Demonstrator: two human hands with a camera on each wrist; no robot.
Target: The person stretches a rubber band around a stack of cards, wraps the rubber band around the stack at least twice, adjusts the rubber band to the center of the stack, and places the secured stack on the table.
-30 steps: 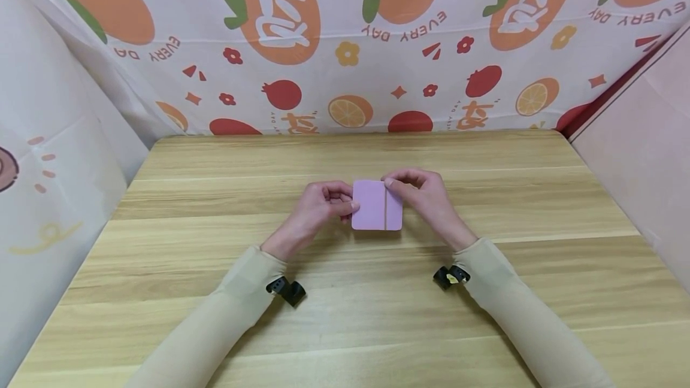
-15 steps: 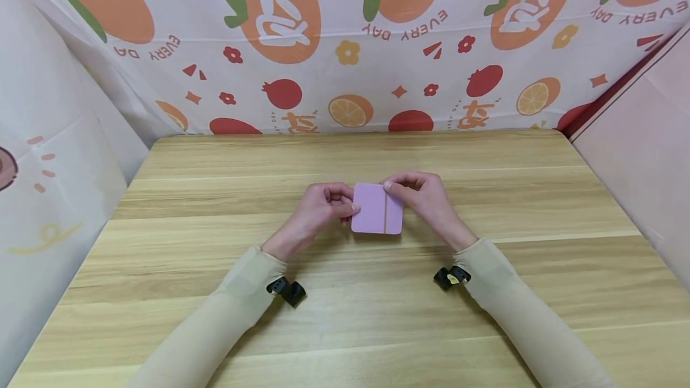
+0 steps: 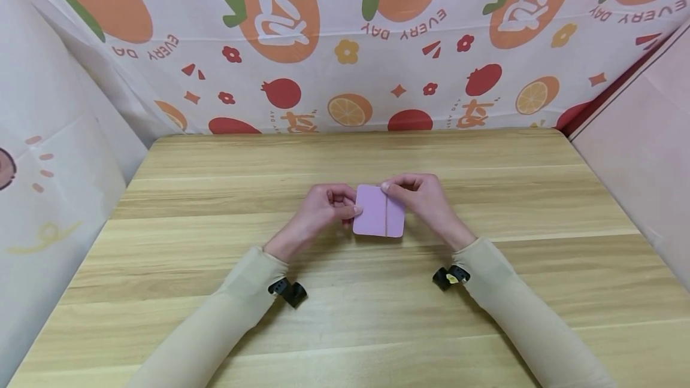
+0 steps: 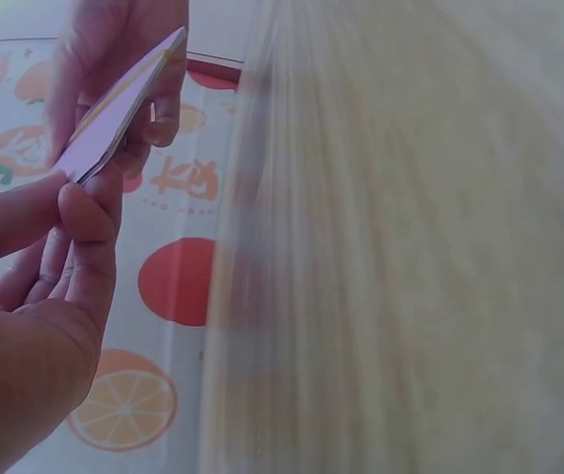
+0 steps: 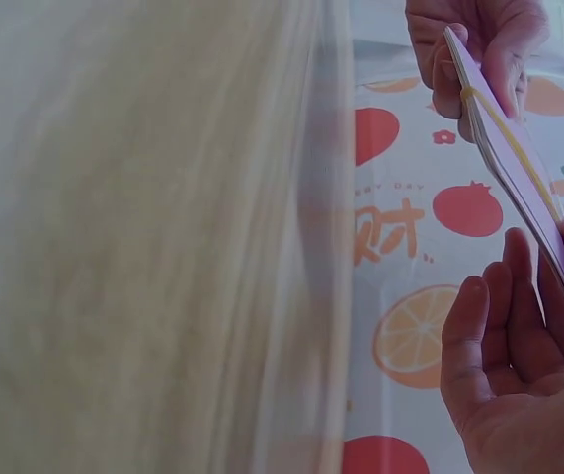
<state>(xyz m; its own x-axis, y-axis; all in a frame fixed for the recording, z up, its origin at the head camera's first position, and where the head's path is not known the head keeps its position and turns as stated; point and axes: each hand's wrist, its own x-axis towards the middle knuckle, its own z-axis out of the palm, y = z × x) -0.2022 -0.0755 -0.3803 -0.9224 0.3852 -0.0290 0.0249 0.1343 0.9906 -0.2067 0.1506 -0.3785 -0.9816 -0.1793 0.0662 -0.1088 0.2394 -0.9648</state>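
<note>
A thin, square pink stack of cards (image 3: 369, 214) with rounded corners is held up above the middle of the table. Around it, right of its centre, runs a narrow yellowish rubber band (image 5: 517, 146). My left hand (image 3: 323, 207) pinches the stack's left edge, thumb on the pink face and fingers behind. At the top edge, my right hand (image 3: 423, 195) pinches the stack by the band, its thumb tip over the band's upper end. Seen edge-on in the left wrist view, the pink stack (image 4: 114, 114) shows thin layers. Its back face is hidden.
The wood-grain table (image 3: 345, 316) spreads beneath both hands. A white curtain (image 3: 377, 82) printed with fruit hangs along its far edge, with pale cloth walls at left and right. Small black wrist cameras sit on both beige sleeves (image 3: 242, 292).
The pink stack has shifted slightly down in the head view and turned a little clockwise. Both hands keep their pinch, the right thumb having slid slightly left along the top edge.
</note>
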